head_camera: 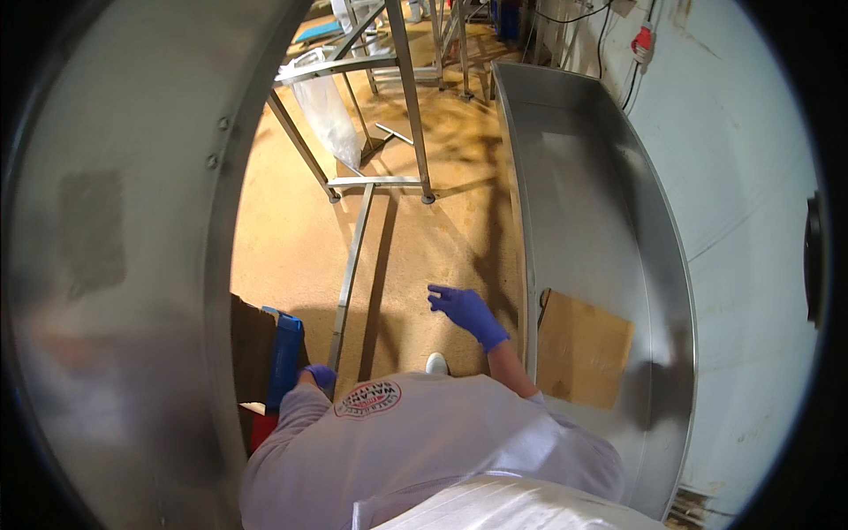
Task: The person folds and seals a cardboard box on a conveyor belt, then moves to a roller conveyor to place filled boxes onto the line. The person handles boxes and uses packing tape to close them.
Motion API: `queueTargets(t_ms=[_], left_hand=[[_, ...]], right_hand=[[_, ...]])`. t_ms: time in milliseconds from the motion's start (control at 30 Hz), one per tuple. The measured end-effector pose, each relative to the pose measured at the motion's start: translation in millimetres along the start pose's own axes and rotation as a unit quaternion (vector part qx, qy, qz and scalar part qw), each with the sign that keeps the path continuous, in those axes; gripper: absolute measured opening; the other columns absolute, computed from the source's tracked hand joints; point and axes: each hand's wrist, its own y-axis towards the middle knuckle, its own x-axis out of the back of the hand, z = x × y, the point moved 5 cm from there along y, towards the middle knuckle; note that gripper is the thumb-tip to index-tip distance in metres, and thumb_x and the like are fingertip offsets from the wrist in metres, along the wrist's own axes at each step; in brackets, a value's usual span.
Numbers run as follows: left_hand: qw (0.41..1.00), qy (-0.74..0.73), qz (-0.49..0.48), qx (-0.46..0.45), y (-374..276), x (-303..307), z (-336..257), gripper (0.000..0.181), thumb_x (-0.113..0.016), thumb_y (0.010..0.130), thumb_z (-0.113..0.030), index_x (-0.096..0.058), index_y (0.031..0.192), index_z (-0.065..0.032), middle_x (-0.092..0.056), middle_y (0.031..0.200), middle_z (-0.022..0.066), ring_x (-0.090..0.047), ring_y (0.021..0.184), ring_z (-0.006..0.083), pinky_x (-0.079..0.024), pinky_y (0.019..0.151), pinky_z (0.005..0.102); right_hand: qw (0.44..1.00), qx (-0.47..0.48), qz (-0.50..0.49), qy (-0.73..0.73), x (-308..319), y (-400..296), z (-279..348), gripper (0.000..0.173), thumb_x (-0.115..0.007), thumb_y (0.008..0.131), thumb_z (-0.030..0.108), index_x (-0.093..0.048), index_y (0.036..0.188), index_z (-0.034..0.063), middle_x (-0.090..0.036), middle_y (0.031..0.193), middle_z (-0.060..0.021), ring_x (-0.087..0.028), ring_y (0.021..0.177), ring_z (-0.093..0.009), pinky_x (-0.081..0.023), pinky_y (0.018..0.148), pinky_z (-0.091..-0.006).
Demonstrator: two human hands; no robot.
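Observation:
My right hand [469, 315], in a blue-violet disposable glove, hangs over the tan floor [457, 252] with its fingers apart and nothing in them. It is nearest the rim of a long stainless-steel trough [583, 199] on the right. A flat piece of brown cardboard [586, 351] lies inside the trough. My left hand [321, 376], gloved alike, is low by my side near a blue plastic crate [285, 351] and brown cardboard [252, 344]. Only part of that hand shows, and its fingers are hidden.
A large stainless-steel panel [152, 232] borders the left. Ahead stands a metal frame [414, 119] with a clear plastic bag [324, 116] hanging on it. Its bottom bar [351, 265] runs along the floor towards me. A red plug [641, 45] hangs by the pale wall [735, 218]. A person in white [344, 14] is partly visible far off.

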Motion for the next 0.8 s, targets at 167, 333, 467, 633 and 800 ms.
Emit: queueTargets(t_ms=[167,333,467,633,800], left_hand=[[0.822,-0.488,0.056,0.289,72,106,68,0.031,-0.052,0.085,-0.036,-0.061,0.104,-0.0125,-0.061,0.095,0.0007,-0.057,0.08,0.016,-0.045,0.066,0.0317],[0.833,-0.5,-0.072,0.227,106,224,132,0.049,-0.058,0.08,-0.038,-0.052,0.118,-0.0092,-0.056,0.109,0.0114,-0.055,0.089,0.021,-0.046,0.069,0.035],[0.837,-0.441,-0.063,0.317,123,263,197,0.078,-0.063,0.074,-0.042,-0.031,0.131,-0.0007,-0.042,0.126,0.0207,-0.051,0.104,0.0295,-0.043,0.083,0.0366],[0.783,-0.453,-0.151,0.399,107,340,220,0.09,-0.067,0.071,-0.038,-0.019,0.136,0.0018,-0.049,0.121,0.0225,-0.053,0.105,0.0318,-0.036,0.095,0.0364],[0.772,-0.496,-0.172,0.358,113,390,233,0.08,-0.063,0.079,-0.02,-0.012,0.136,0.0033,-0.061,0.103,0.0102,-0.059,0.081,0.0169,-0.046,0.078,0.0277]], right_hand=[[0.987,0.059,-0.057,0.142,39,130,-55,0.033,-0.058,0.082,0.028,-0.06,0.109,0.0087,-0.067,0.078,-0.0072,-0.062,0.067,-0.012,-0.048,0.063,-0.0251],[0.978,-0.021,-0.081,0.192,74,245,-64,0.034,-0.056,0.084,0.028,-0.061,0.103,-0.0002,-0.066,0.072,-0.0094,-0.061,0.061,-0.012,-0.048,0.059,-0.0242],[0.98,-0.026,-0.048,0.19,84,333,-80,0.034,-0.053,0.086,0.027,-0.06,0.102,-0.0013,-0.066,0.072,-0.0087,-0.06,0.06,-0.01,-0.047,0.06,-0.0231],[0.952,-0.035,-0.055,0.299,81,431,-106,0.032,-0.054,0.086,0.026,-0.06,0.098,-0.0028,-0.064,0.068,-0.0089,-0.058,0.057,-0.011,-0.047,0.058,-0.0236],[0.954,-0.054,-0.032,0.292,47,482,-130,0.031,-0.053,0.087,0.026,-0.061,0.096,-0.003,-0.064,0.067,-0.0103,-0.059,0.057,-0.012,-0.047,0.057,-0.0234]])
